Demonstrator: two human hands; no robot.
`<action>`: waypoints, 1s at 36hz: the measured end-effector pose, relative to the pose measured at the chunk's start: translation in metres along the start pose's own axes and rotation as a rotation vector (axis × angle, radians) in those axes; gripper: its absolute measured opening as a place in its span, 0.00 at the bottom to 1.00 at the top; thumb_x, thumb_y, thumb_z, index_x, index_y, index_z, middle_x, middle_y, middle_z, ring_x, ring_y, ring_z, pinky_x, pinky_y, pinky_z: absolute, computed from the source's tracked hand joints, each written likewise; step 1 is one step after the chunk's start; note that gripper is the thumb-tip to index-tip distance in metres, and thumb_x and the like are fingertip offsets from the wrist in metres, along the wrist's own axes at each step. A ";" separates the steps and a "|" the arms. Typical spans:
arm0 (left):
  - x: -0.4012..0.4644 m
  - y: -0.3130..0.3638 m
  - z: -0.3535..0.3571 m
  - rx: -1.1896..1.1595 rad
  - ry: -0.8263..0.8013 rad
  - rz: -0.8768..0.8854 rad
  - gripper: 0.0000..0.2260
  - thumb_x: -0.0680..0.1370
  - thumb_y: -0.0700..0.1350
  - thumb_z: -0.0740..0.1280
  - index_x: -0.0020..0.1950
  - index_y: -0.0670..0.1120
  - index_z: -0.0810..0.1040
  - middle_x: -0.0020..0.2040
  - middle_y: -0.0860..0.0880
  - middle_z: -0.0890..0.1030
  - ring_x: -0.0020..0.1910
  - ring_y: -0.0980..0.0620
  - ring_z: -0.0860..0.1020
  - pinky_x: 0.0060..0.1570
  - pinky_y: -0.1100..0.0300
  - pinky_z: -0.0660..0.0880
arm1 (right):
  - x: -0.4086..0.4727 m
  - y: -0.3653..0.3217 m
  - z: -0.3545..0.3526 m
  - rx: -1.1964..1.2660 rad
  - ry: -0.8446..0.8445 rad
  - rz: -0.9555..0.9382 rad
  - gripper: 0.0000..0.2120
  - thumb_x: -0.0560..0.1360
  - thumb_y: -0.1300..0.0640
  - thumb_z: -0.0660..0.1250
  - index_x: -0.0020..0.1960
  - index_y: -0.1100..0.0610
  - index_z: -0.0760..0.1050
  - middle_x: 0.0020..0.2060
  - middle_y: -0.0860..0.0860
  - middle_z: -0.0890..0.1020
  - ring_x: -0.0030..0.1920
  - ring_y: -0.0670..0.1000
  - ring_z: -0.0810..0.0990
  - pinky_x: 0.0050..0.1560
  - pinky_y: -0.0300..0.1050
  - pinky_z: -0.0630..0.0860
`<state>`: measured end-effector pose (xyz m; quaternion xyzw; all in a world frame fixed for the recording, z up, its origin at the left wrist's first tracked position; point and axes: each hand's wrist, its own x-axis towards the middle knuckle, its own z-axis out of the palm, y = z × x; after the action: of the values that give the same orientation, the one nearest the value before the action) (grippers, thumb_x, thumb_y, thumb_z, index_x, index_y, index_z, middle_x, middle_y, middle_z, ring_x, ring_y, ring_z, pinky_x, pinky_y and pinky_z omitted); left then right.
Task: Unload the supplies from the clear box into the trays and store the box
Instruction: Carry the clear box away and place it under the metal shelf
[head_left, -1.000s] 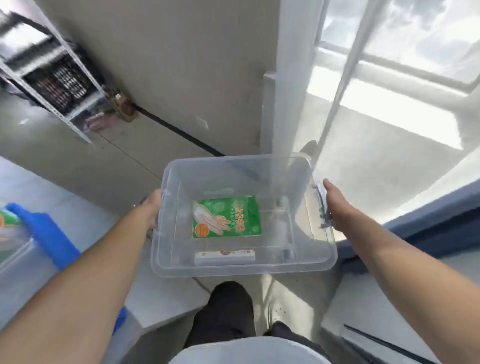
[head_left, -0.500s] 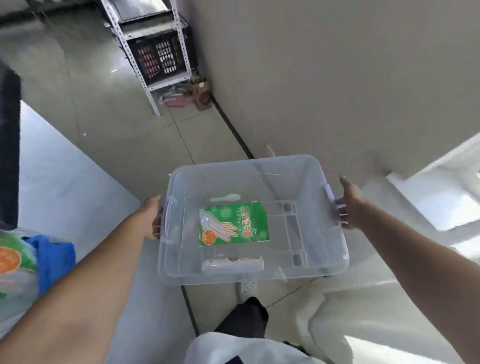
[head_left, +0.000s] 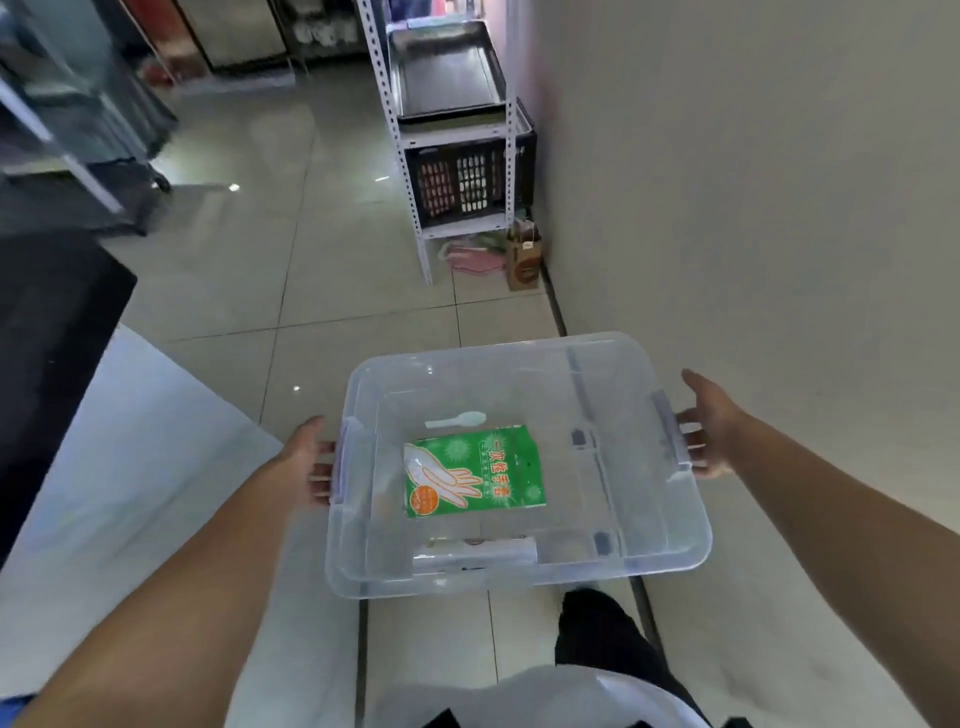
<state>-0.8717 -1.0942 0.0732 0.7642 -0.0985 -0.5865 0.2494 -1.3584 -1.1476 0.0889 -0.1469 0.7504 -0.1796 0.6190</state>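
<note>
I carry the clear box (head_left: 644, 564) in the air above the tiled floor, in front of my body. My left hand (head_left: 306, 457) grips its left handle, and my right hand (head_left: 709, 426) grips its right handle. Inside the box lies a green packet of disposable gloves (head_left: 472, 473) flat on the bottom. A white plastic spoon (head_left: 460, 420) rests just beyond the packet. A small white boxed item (head_left: 475, 553) sits against the near wall of the box.
A white metal shelf rack (head_left: 400, 150) stands ahead by the wall, with a dark tray (head_left: 447, 78) on it and a black crate (head_left: 467, 176) below. A brown paper bag (head_left: 524, 257) sits on the floor beside it. A white table (head_left: 119, 467) lies at my left, a wall at my right.
My view has swung left, away from the window toward the shelf rack down the aisle. The box stays held in both hands with its contents unmoved.
</note>
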 end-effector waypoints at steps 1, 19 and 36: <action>0.005 0.008 0.002 -0.016 0.024 -0.007 0.26 0.78 0.64 0.56 0.58 0.43 0.75 0.47 0.40 0.78 0.44 0.41 0.77 0.52 0.47 0.73 | 0.012 -0.019 0.005 -0.028 -0.021 0.000 0.36 0.68 0.27 0.57 0.51 0.60 0.75 0.50 0.60 0.80 0.48 0.60 0.80 0.45 0.50 0.76; 0.114 0.193 -0.034 -0.359 0.258 -0.074 0.25 0.78 0.66 0.57 0.60 0.47 0.74 0.49 0.41 0.78 0.46 0.41 0.77 0.52 0.46 0.73 | 0.156 -0.345 0.196 -0.267 -0.196 -0.092 0.33 0.69 0.30 0.62 0.47 0.62 0.77 0.44 0.57 0.82 0.44 0.58 0.80 0.46 0.50 0.77; 0.286 0.441 -0.161 -0.442 0.325 -0.011 0.23 0.81 0.61 0.56 0.60 0.42 0.75 0.42 0.41 0.76 0.36 0.44 0.75 0.38 0.55 0.71 | 0.174 -0.588 0.448 -0.376 -0.170 -0.280 0.25 0.77 0.38 0.61 0.63 0.56 0.75 0.61 0.56 0.79 0.58 0.60 0.79 0.47 0.47 0.78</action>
<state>-0.5735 -1.5559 0.0799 0.7759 0.0776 -0.4647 0.4195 -0.9530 -1.7889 0.1263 -0.3767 0.6882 -0.1077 0.6106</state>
